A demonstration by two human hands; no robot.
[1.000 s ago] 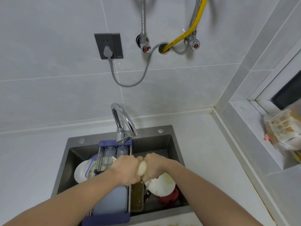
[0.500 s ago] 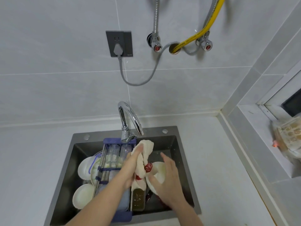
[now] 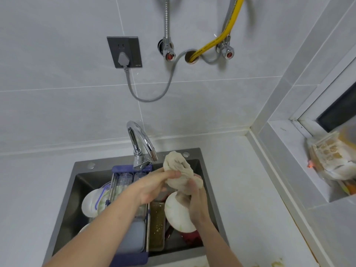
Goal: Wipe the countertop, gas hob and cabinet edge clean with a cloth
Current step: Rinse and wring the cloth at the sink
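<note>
While both hands work over the dark grey rectangular sink [image 3: 67,205] at lower centre of the frame, the crumpled off-white cloth [image 3: 178,170] is held between them, above the sink's right half and just right of the chrome curved tap [image 3: 141,146]. The cloth is bunched into a lumpy, creased mass with deep folds; its upper lobe stands clear above the fingers, its lower part is gathered between the two hands. Its colour is a dull cream, with no pattern discernible.

The left hand [image 3: 152,186] enters from lower left, thumb and fingers curled round the cloth's middle. The right hand [image 3: 197,201] comes from lower right, fingers closed on the cloth's lower end.

Directly below the hands, inside the sink, lies a white round bowl [image 3: 177,216], tilted, with a red item [image 3: 189,237] partly hidden beneath it. Left of it sits an oblong tray of yellowish-brown liquid [image 3: 157,225]. A blue-framed metal drying rack [image 3: 133,253] spans the sink front to back, carrying clear glasses [image 3: 126,179]. White dishes [image 3: 90,205] are stacked at the sink's left.

The pale grey countertop [image 3: 250,189] surrounds the sink; yellowish smears [image 3: 276,264] show at the lower right edge of the frame. On the tiled wall at upper centre are a dark grey socket with a grey plug [image 3: 124,53] and a yellow hose [image 3: 221,37]. A printed plastic bag [image 3: 333,160] rests on the window ledge at right.
</note>
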